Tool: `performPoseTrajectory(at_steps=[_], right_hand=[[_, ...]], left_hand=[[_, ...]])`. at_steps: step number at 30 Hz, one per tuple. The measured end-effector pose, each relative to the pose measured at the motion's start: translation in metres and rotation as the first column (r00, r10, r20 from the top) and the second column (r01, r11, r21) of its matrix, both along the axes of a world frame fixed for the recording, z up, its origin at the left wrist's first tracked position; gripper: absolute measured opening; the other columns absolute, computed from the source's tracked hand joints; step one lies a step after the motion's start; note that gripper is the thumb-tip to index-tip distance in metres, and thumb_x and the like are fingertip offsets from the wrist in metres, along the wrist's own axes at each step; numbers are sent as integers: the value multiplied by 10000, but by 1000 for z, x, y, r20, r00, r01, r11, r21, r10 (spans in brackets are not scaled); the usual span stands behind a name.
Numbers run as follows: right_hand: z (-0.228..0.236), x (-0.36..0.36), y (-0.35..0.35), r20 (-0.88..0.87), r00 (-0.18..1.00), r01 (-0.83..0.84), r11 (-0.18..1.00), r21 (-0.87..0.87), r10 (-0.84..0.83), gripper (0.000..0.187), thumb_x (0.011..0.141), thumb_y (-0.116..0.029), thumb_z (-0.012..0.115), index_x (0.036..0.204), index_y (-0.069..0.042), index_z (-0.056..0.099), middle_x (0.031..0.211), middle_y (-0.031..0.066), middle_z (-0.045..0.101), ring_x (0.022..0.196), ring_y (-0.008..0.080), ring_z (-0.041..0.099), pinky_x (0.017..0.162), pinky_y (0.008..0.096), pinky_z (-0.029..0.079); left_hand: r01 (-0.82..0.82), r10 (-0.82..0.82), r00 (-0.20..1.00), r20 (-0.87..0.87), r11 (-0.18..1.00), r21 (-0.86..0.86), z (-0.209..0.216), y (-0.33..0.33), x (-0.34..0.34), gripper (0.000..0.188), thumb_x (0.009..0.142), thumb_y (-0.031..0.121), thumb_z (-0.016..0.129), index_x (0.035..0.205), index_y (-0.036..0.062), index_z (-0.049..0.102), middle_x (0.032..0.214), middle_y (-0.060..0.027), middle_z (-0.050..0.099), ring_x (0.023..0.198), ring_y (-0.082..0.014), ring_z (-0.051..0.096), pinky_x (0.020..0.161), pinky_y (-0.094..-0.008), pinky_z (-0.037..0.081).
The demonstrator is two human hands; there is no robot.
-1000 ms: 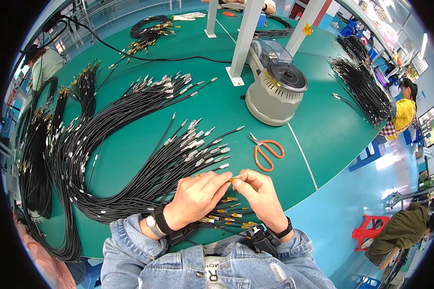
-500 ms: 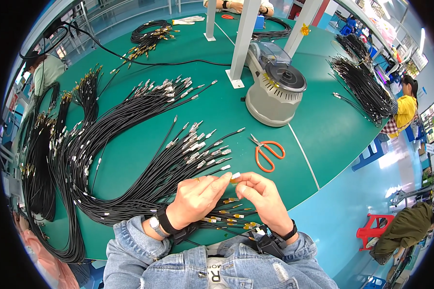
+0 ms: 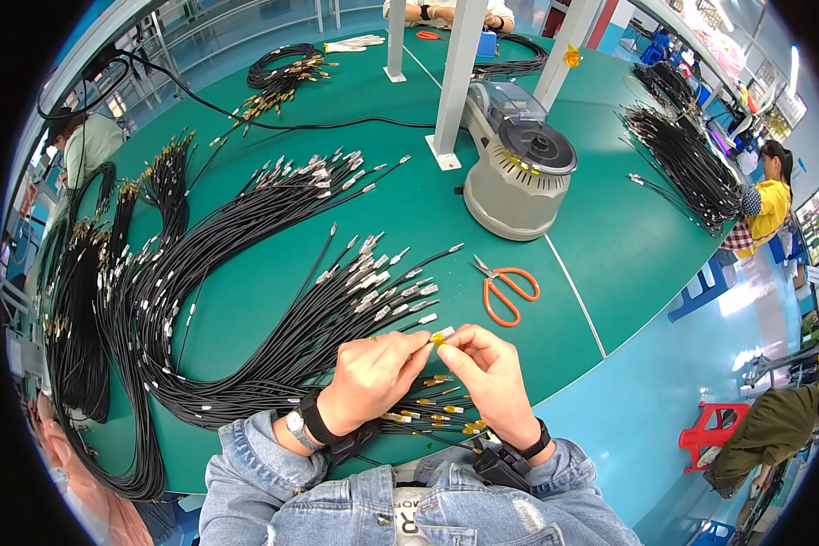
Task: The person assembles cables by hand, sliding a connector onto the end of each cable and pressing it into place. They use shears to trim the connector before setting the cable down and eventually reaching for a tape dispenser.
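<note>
Nearer the person than the orange-handled scissors [image 3: 493, 273], the yellow-taped cable end [image 3: 441, 336] bridges both grips, long axis left-to-right: left hand [image 3: 373, 373] pinching it, right hand [image 3: 490, 371] closed at its tip.

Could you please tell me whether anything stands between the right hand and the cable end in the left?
Nothing visible does: the right hand is directly at the cable end, and the orange-handled scissors lie beyond, clear of both.

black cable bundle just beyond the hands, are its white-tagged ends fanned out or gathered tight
Fanned out: the bundle's white-tagged ends lie staggered, with green tabletop showing between the outermost ones.
</note>
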State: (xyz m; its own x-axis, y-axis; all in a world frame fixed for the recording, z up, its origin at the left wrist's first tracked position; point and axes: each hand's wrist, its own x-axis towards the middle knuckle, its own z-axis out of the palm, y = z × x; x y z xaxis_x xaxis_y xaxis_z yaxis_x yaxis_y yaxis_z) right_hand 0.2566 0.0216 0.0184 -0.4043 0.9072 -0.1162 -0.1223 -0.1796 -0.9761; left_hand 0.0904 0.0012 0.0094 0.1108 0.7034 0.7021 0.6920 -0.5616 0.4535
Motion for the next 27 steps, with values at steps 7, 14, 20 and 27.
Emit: performPoseTrajectory(at_steps=[7,14,20,27], right_hand=[[-3,-1,0,17,999,33,996,79,-34,88,878,-66,609,881,22,598,889,6,583,805,56,532,720,205,434],[-3,-5,0,-42,998,49,994,101,-45,78,875,-49,608,878,28,596,883,9,579,811,63,540,724,209,439],[-2,-7,-1,-69,996,65,992,108,-57,76,869,-41,615,877,32,594,882,22,580,816,77,540,729,218,438],[-2,-6,-2,1,997,71,983,170,-72,71,856,-27,625,881,36,606,879,52,590,814,105,544,734,243,438]], left_hand=[[6,-4,1000,31,999,-54,1,0,-1,193,721,-8,718,884,23,620,647,-73,620,507,-191,607,438,-273,459],[89,-65,986,151,983,-163,-1,-3,1,101,795,32,662,867,15,592,633,-84,593,506,-210,597,433,-308,453],[113,-51,979,198,942,-316,6,-7,0,53,843,57,621,842,17,586,579,-74,568,493,-188,592,429,-294,442],[254,-74,926,371,849,-464,14,-9,-3,105,896,102,570,838,16,587,526,-47,535,452,-145,546,419,-262,404]])
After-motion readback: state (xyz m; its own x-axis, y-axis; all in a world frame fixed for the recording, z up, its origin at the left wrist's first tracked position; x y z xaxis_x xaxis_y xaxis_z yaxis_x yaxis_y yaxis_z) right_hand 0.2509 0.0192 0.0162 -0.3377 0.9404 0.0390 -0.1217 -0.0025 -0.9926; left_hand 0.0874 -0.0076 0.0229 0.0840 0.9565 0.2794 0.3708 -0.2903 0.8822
